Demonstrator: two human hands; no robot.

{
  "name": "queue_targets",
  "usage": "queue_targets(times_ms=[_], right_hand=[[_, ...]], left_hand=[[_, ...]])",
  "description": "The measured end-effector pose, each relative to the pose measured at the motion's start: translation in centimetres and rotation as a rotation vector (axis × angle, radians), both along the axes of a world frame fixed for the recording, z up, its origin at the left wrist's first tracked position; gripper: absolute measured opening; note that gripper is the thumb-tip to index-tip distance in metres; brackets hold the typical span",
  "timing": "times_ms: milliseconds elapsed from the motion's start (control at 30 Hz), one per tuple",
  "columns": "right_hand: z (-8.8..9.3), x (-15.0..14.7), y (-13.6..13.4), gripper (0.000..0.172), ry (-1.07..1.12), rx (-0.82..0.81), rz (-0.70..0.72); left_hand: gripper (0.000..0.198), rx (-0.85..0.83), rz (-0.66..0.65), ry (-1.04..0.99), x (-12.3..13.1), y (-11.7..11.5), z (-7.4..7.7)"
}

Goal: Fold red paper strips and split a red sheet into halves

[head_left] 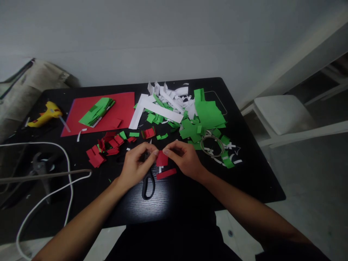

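Between my two hands is a small piece of red paper [162,159], pinched at its upper edges. My left hand [138,163] grips its left side with thumb and forefinger. On the right side, the fingers of my right hand [185,157] close on the same piece. Just below lies a red paper strip [166,174] on the black table. Black-handled scissors [148,185] lie under and beside my left hand, their upper part mostly hidden. A little pile of cut red paper pieces [110,145] sits to the left, with bits of green among them.
Behind my hands, white paper scraps [174,98] and green paper pieces [208,114] spread out. A ring [212,146] lies at the right. Further left are a red sheet [119,108], a folded green paper stack [97,111], a yellow glue gun [46,115] and a white cable [71,181].
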State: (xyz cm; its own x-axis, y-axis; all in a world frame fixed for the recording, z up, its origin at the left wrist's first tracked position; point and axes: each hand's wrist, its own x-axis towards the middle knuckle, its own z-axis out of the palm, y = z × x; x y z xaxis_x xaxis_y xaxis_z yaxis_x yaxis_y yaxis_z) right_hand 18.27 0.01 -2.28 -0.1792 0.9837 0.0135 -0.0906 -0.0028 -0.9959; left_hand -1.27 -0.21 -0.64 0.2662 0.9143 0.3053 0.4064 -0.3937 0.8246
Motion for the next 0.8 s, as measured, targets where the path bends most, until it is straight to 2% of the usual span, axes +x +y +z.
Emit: queue_targets(times_ms=[167, 300, 467, 667, 800], right_hand=[[0.11, -0.01, -0.11, 0.012, -0.004, 0.005, -0.002], [0.44, -0.02, -0.36, 0.013, -0.003, 0.092, -0.008], [0.58, 0.05, -0.58, 0.017, -0.020, 0.139, 0.066], [0.27, 0.05, -0.43, 0.014, 0.046, 0.034, 0.092], [0.18, 0.08, -0.01, 0.019, 0.149, -0.048, 0.060]], left_hand=[[0.010, -0.045, 0.026, -0.042, 0.06, 0.02, -0.08], [0.013, -0.179, 0.105, -0.156, -0.07, 0.27, -0.32], [0.018, -0.335, 0.194, -0.275, -0.13, 0.70, -0.35], [0.018, -0.384, 0.166, -0.314, 0.07, 0.73, 0.14], [0.019, -0.371, 0.082, -0.347, 0.08, 0.55, 0.50]])
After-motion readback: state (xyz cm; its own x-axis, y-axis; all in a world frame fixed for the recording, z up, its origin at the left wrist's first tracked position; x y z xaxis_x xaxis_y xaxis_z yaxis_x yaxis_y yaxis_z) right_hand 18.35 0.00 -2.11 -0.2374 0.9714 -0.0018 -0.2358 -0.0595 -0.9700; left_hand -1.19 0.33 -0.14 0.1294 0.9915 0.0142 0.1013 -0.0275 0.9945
